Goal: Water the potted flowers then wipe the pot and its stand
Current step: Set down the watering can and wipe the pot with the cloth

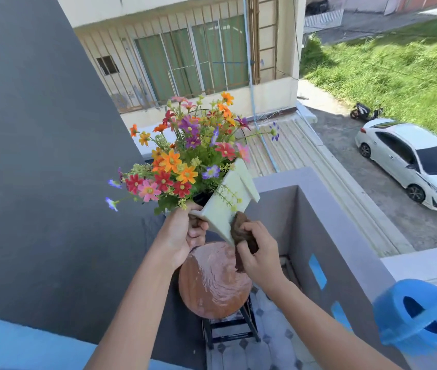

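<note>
Cream-white square plastic flower pot (228, 201) with flared corners, packed with multicoloured flowers (182, 156) in orange, red, pink and purple, is tilted and held in the air above the round reddish-brown wooden stand top (212, 284), which looks wet and shiny. Pot's black inner rim is mostly hidden by foliage; stand legs are dark, partly hidden under the top. Left hand (182, 233) grips the pot's lower left corner, fingers curled under the rim. Right hand (258, 252) pinches a brown crumpled cloth (241, 231), fingers bunched around it, pressing it against the pot's lower side wall. Blue plastic watering can (420, 316) sits blurred on the grey balcony ledge (345, 231), cut off at right.
</note>
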Action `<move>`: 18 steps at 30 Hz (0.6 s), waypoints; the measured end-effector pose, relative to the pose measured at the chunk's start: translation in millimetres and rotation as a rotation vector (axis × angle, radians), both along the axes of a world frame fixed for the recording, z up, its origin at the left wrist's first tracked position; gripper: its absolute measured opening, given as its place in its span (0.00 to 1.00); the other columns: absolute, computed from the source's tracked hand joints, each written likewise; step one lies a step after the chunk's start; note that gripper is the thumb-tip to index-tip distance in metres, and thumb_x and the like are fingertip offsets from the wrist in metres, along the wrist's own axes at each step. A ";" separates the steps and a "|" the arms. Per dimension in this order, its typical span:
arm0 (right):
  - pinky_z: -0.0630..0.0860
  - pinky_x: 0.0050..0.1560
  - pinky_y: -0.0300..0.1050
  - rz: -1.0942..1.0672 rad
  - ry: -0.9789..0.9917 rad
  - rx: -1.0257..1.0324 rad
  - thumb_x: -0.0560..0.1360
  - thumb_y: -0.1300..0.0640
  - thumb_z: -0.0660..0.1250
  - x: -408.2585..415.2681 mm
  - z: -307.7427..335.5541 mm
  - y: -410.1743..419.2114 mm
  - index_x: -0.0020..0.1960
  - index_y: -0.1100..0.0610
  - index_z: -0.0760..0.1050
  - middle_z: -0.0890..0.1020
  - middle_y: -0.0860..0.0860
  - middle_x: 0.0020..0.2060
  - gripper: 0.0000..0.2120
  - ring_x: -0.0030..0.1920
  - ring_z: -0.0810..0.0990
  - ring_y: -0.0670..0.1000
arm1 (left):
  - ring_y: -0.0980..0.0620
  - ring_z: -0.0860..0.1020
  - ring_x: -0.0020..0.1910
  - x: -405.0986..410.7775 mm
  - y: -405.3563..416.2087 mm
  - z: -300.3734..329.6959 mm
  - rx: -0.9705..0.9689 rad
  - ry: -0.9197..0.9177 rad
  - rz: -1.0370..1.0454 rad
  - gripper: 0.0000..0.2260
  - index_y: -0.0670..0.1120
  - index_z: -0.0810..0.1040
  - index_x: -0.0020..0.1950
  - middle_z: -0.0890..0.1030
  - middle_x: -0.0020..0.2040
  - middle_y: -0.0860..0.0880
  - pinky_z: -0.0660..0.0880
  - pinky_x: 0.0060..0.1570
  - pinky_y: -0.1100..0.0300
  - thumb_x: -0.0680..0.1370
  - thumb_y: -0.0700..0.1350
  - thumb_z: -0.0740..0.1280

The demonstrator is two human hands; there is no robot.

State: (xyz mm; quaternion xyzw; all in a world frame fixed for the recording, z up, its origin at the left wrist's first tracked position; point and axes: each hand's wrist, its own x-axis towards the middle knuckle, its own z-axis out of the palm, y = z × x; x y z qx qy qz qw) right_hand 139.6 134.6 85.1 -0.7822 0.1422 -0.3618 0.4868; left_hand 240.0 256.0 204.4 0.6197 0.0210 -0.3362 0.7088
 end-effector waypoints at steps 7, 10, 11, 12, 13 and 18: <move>0.71 0.52 0.29 -0.017 -0.150 0.065 0.74 0.70 0.68 16.6 53.7 21.4 0.53 0.62 0.79 0.80 0.52 0.47 0.10 0.50 0.78 0.41 | 0.56 0.60 0.20 -9.1 -12.7 0.9 0.064 -0.098 -0.008 0.13 0.42 0.71 0.38 0.69 0.28 0.46 0.56 0.19 0.66 0.81 0.41 0.54; 0.70 0.53 0.28 -0.040 -0.181 0.075 0.75 0.69 0.67 26.2 66.6 15.0 0.54 0.61 0.80 0.81 0.52 0.49 0.10 0.51 0.78 0.38 | 0.56 0.60 0.20 -9.6 -13.3 1.6 0.035 -0.066 -0.001 0.13 0.42 0.71 0.38 0.69 0.28 0.46 0.56 0.19 0.65 0.80 0.42 0.55; 0.69 0.54 0.28 -0.060 -0.187 0.077 0.75 0.68 0.67 29.9 69.2 9.5 0.55 0.61 0.80 0.81 0.52 0.50 0.10 0.51 0.77 0.37 | 0.56 0.60 0.20 -9.4 -12.1 2.2 0.020 -0.048 -0.003 0.11 0.42 0.71 0.38 0.70 0.28 0.45 0.55 0.19 0.65 0.80 0.42 0.57; 0.69 0.55 0.27 -0.092 -0.187 0.087 0.76 0.67 0.67 34.4 71.0 1.8 0.57 0.61 0.79 0.80 0.51 0.51 0.11 0.52 0.77 0.38 | 0.56 0.60 0.20 -9.9 -10.4 3.0 0.006 -0.036 -0.009 0.11 0.41 0.71 0.39 0.71 0.28 0.45 0.55 0.19 0.64 0.79 0.42 0.57; 0.67 0.57 0.26 -0.133 -0.184 0.093 0.77 0.66 0.67 39.3 72.5 -7.7 0.58 0.61 0.79 0.79 0.51 0.51 0.11 0.52 0.77 0.41 | 0.56 0.60 0.20 -10.8 -9.0 3.3 -0.006 -0.031 -0.021 0.10 0.41 0.70 0.40 0.71 0.28 0.45 0.55 0.20 0.64 0.80 0.41 0.57; 0.64 0.58 0.25 -0.329 -0.148 0.079 0.78 0.66 0.64 55.5 62.5 -50.0 0.60 0.63 0.76 0.76 0.54 0.53 0.11 0.53 0.72 0.43 | 0.56 0.61 0.20 -18.5 -3.2 8.8 -0.046 -0.025 -0.074 0.11 0.41 0.72 0.39 0.71 0.28 0.44 0.56 0.20 0.64 0.80 0.40 0.56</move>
